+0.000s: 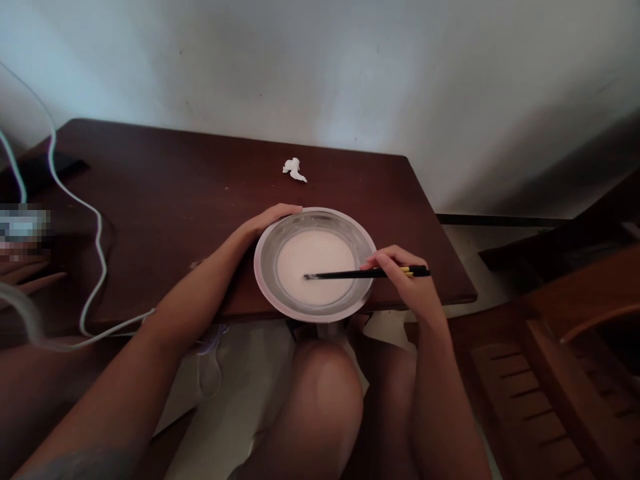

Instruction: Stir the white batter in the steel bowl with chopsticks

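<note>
A wide metal bowl [265, 283] sits at the table's near edge, its front rim reaching past that edge. Inside is a milky white liquid [325, 253] with a smooth surface. My left hand [273, 217] is curved around the bowl's far-left outer side, fingers along the rim; its palm side is hidden. My right hand [405, 270] grips a pair of black chopsticks [345, 274] with yellow bands, held nearly level over the bowl's right rim. Their whitened tips dip into the liquid near the middle.
Crumpled white tissue [294, 169] lies on the dark wooden table [175, 180] behind the bowl. A white cable [100, 247] winds across the left side, beside another person's hand [33, 277] and a pixelated object. A wooden chair [530, 373] stands at right.
</note>
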`<state>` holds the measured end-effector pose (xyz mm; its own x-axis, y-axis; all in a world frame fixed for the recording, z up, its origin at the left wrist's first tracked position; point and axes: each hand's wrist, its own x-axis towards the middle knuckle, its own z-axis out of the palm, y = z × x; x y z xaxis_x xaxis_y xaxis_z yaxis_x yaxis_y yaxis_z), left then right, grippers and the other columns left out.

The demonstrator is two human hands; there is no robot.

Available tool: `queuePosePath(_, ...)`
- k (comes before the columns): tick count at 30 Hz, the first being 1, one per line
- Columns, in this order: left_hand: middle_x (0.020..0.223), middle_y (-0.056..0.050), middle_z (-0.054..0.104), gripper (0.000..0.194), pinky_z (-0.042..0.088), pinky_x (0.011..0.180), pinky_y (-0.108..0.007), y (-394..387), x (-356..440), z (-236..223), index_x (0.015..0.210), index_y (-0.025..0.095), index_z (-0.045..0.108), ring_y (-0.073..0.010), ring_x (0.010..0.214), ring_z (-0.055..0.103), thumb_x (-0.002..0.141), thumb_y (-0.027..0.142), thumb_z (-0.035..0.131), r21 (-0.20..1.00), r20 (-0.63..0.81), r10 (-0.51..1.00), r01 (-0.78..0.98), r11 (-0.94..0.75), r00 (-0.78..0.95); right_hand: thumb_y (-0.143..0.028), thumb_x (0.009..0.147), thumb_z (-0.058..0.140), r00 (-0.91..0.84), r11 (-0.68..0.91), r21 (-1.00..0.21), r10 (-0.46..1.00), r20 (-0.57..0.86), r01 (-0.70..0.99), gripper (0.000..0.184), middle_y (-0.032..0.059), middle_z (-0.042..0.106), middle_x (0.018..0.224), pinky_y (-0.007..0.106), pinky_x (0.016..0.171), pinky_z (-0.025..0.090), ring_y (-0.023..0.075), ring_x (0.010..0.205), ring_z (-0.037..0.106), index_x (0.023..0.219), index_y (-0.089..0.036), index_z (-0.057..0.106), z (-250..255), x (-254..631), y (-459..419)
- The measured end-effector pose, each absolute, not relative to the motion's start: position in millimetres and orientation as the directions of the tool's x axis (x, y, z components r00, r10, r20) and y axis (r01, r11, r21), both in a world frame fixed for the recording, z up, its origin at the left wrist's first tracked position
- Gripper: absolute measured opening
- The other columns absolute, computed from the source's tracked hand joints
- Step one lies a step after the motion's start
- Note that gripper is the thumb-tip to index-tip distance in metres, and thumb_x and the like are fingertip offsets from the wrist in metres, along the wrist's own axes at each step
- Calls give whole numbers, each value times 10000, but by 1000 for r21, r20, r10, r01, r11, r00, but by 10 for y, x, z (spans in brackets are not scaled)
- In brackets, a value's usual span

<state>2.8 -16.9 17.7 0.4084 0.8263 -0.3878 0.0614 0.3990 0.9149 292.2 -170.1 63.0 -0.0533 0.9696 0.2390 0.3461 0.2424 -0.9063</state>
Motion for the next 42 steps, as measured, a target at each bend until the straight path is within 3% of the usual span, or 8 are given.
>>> queuePosePath(6,719,-9,748,236,561,755,-268,-176,28,197,745,177,772,-163,691,657,872,347,667,930,-363,847,87,358,389,-378,961,608,186,217,-918,939,289,331,258,-3,752,649,314,677,572,186,658,753,784,-223,712,622,2960,-1696)
queuePosePath(11,750,-27,759,228,568,776,-298,-177,34,184,774,183,779,-188,723,677,837,382,688,916,-392,833,86,391,391,-351,937,640,-43,236,-911,971,235,339,200,19,800,778,325,769,592,195,800,772,826,-225,749,637,2901,-1695)
queuePosePath(16,786,-21,765,218,559,844,-309,-156,14,165,782,185,773,-201,792,692,831,382,694,945,-326,860,117,305,393,-377,953,610,177,210,-918,944,280,336,254,1,755,658,312,669,574,189,675,757,777,-227,713,636,2943,-1685)
queuePosePath(22,776,-22,758,230,574,805,-305,-143,12,136,799,181,766,-202,779,696,835,392,684,940,-331,834,77,333,442,-355,933,647,-50,246,-907,968,244,341,195,24,809,831,331,803,583,197,850,771,831,-230,757,623,2893,-1674)
queuePosePath(27,751,-6,749,212,559,768,-274,-139,22,141,760,176,757,-170,722,662,824,371,705,951,-307,859,102,291,410,-407,958,611,187,196,-928,946,264,317,271,-1,743,646,322,679,570,190,653,746,781,-226,704,629,2930,-1682)
queuePosePath(32,751,-12,747,232,568,800,-300,-169,31,172,781,180,764,-188,743,676,839,387,677,937,-345,846,93,338,407,-376,945,630,-62,260,-901,965,254,348,227,22,801,804,338,792,585,199,820,761,815,-231,747,635,2867,-1680)
queuePosePath(37,778,-8,761,197,559,813,-284,-141,29,160,770,181,770,-180,760,679,847,338,678,939,-340,854,97,329,394,-387,956,607,200,219,-915,934,298,339,271,5,745,665,301,646,569,185,673,747,759,-227,700,634,2906,-1682)
queuePosePath(42,752,-8,755,233,557,789,-276,-149,34,165,766,179,781,-163,713,660,878,339,655,925,-372,842,83,370,391,-364,941,639,-51,217,-922,976,212,322,224,20,790,773,313,734,588,190,780,770,804,-222,746,633,2901,-1693)
